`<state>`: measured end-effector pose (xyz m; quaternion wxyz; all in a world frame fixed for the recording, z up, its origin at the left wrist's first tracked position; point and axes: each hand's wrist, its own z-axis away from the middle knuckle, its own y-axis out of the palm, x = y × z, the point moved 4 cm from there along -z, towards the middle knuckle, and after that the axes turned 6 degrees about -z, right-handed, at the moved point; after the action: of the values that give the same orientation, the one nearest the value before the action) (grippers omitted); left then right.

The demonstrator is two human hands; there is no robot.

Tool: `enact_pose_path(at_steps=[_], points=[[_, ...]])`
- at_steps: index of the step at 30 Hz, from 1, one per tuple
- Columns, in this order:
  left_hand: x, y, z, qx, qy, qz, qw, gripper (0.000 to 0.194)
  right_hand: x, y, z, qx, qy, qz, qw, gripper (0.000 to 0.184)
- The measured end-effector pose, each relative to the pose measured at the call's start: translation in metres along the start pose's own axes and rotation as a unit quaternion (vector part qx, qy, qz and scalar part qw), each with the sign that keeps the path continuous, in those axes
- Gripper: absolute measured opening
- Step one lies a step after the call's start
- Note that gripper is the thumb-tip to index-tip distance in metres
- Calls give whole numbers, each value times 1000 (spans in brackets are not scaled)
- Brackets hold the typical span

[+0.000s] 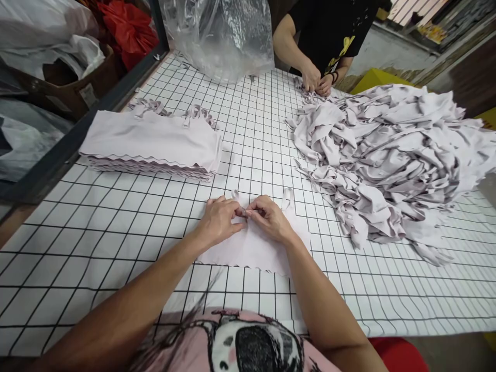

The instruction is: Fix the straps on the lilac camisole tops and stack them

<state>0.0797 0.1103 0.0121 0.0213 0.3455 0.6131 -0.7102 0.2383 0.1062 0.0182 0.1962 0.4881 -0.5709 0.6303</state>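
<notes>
A pale pinkish camisole-like garment lies flat in front of me, its scalloped edge toward my body and thin strap loops at its far side. My left hand and my right hand meet over its upper middle. Both hands are closed, thumbs and fingertips pinching the fabric's top edge between them. Exactly what detail sits under the fingertips is too small to make out. To the far left rests a neat stack of the same garments, straps pointing away.
A big tangled heap of matching garments covers the right of the grid-patterned table. Across the table a co-worker's hands handle fabric. A clear plastic bag stands at the back; a cardboard box sits beyond the left edge.
</notes>
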Motion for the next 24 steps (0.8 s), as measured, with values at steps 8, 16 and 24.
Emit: enact_pose_path(at_steps=[8, 16, 24], points=[[4, 4, 0, -26, 1, 32, 999, 20, -3, 4, 0, 9, 4, 13, 1000, 21], [6, 7, -1, -22, -9, 57, 998, 19, -3, 6, 0, 10, 0, 10, 1000, 20], [7, 10, -1, -31, -20, 78, 996, 21, -2, 6, 0, 24, -6, 10, 1000, 19]])
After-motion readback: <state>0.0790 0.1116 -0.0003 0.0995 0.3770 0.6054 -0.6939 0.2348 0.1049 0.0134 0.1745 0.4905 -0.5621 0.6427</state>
